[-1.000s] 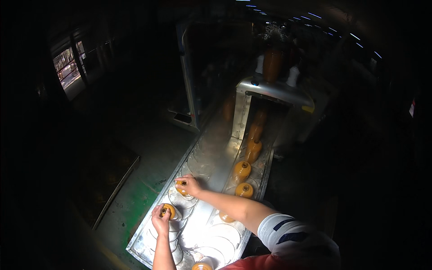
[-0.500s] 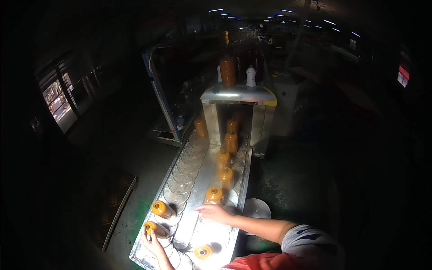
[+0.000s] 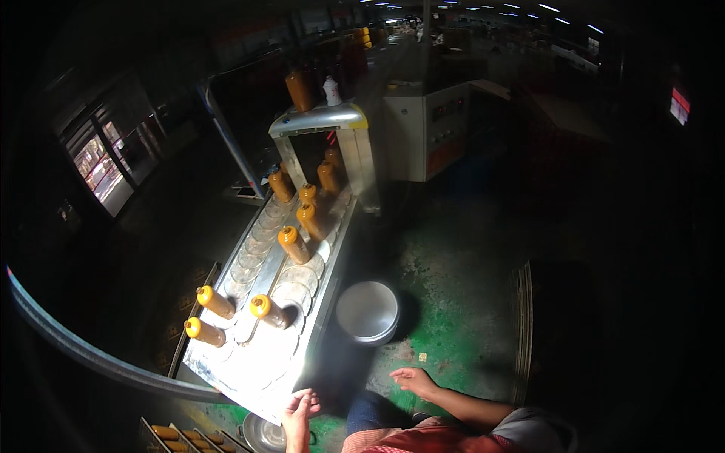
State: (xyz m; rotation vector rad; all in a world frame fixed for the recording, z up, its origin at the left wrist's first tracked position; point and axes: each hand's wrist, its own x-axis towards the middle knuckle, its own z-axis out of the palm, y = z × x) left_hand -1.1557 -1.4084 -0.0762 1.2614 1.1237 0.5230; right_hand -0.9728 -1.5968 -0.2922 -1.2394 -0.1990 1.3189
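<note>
My left hand (image 3: 299, 412) is at the near end of a bright metal conveyor (image 3: 249, 377), by its right corner. Its fingers are loosely bent and apart, with nothing visible in them. Off to the right of the conveyor, my right hand (image 3: 414, 380) hangs above the green floor, fingers stretched out and holding nothing. Amber bottles with orange tops stand on the round plates of the conveyor: one (image 3: 267, 310) in the right-hand row, two more, a far one (image 3: 214, 302) and a near one (image 3: 204, 331), at the left edge. Several others stretch back toward a metal tunnel (image 3: 321, 118).
A white bucket (image 3: 368, 311) stands on the floor right of the conveyor. Below its near end are a round metal pan (image 3: 264, 433) and a rack of orange bottles (image 3: 181, 438). A grey control cabinet (image 3: 423, 132) stands behind, and a curved metal rail (image 3: 98, 361) crosses the lower left.
My left hand has left the bottle at the left edge and come back to the conveyor's near corner. My right hand has moved off the conveyor to the right. The view has swung right.
</note>
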